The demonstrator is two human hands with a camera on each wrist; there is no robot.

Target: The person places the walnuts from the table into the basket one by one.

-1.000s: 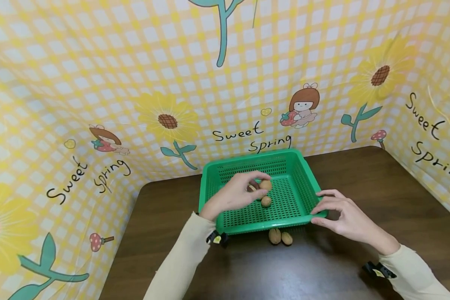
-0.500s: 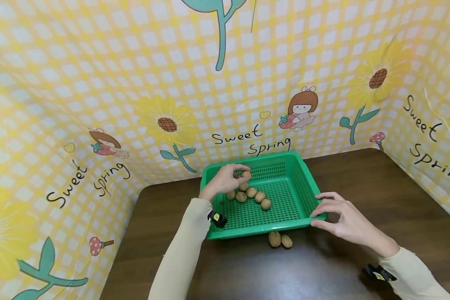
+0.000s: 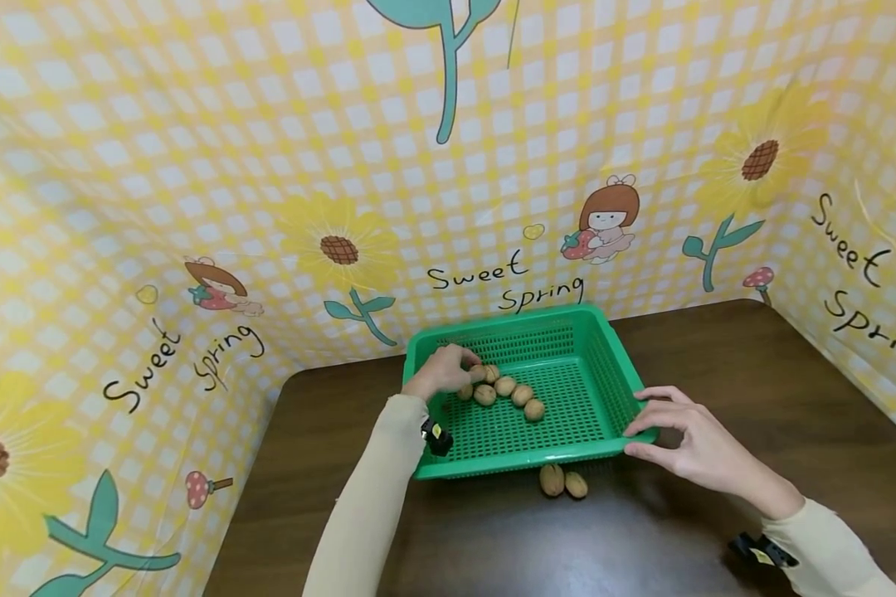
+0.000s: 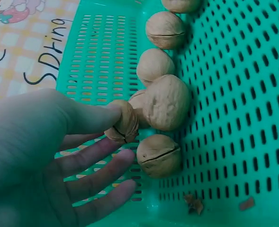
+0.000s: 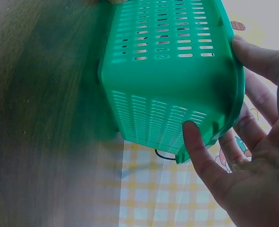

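At the left end of the green basket (image 3: 521,458), my left hand (image 3: 444,370) pinches a walnut (image 4: 124,124) between thumb and fingers, low beside the others. Several more walnuts (image 3: 504,386) lie in a slanting line on the basket floor; one walnut (image 4: 159,156) sits just past my fingertips in the left wrist view. My right hand (image 3: 693,433) holds the basket's front right corner, its thumb and fingers set on the rim (image 5: 238,90). Outside the front wall, a larger walnut (image 3: 552,480) and a smaller, paler nut (image 3: 577,485) lie side by side.
The basket stands on a dark brown table (image 3: 358,448), close to a yellow checked cloth (image 3: 485,191) that hangs behind and at both sides. Small brown shell bits (image 4: 194,204) lie on the basket floor.
My left hand has carried a walnut leftward across the basket, then lowered it at the left end, uncovering the line of walnuts. My right hand stays at the corner.
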